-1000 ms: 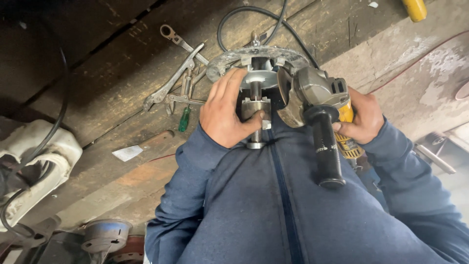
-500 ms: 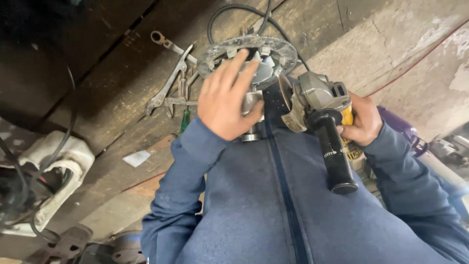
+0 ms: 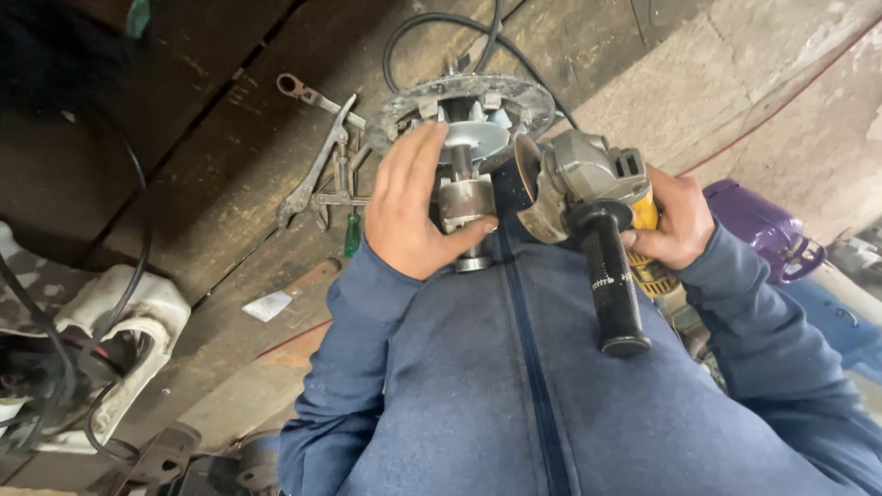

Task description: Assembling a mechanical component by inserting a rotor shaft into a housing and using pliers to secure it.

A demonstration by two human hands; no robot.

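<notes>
The left hand (image 3: 413, 207) wraps a metal hub (image 3: 466, 204), thumb across its lower front and fingers spread up toward the round flange (image 3: 473, 103) at its top. The hub stands upright against the person's chest, its base on the blue jacket (image 3: 514, 386). The right hand (image 3: 675, 220) is clenched around the body of a grinder (image 3: 588, 179), held just right of the hub; its disc (image 3: 526, 170) faces the hub and sits close beside it, contact unclear. The black side handle (image 3: 611, 285) points down over the jacket.

Left of the flange, wrenches (image 3: 317, 161) and a green screwdriver (image 3: 353, 237) lie on a dark, worn wooden bench (image 3: 211, 184), with bare planks around them. A black cable (image 3: 432, 23) loops behind the flange. A small white paper scrap (image 3: 267, 306) lies near the bench edge. A white casing (image 3: 138, 340) with black wires sits at lower left. A purple object (image 3: 758, 225) lies at right on the concrete floor (image 3: 781, 101).
</notes>
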